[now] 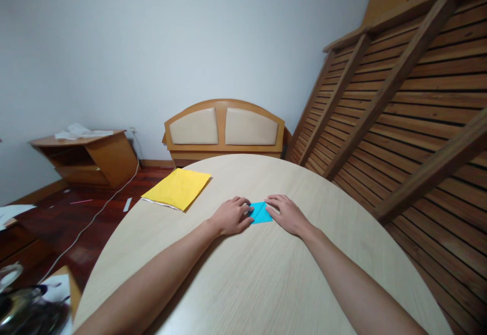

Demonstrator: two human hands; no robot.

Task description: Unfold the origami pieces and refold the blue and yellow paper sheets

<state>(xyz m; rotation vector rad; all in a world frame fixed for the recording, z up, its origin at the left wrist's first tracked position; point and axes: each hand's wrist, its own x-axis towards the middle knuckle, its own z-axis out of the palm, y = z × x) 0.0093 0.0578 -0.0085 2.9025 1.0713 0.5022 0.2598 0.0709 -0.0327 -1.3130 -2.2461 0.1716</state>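
Pressing down on a small blue paper (261,213), I have my left hand (231,216) flat over its left edge and my right hand (286,214) over its right edge, fingers spread and grasping nothing, only pinning it to the round wooden table (266,284). It lies near the table's middle, between both hands. A diagonal crease shows across it, so some folding looks done, though how many folds I can't quite tell at this size. A yellow paper stack (177,188) lies well apart to the left, untouched.
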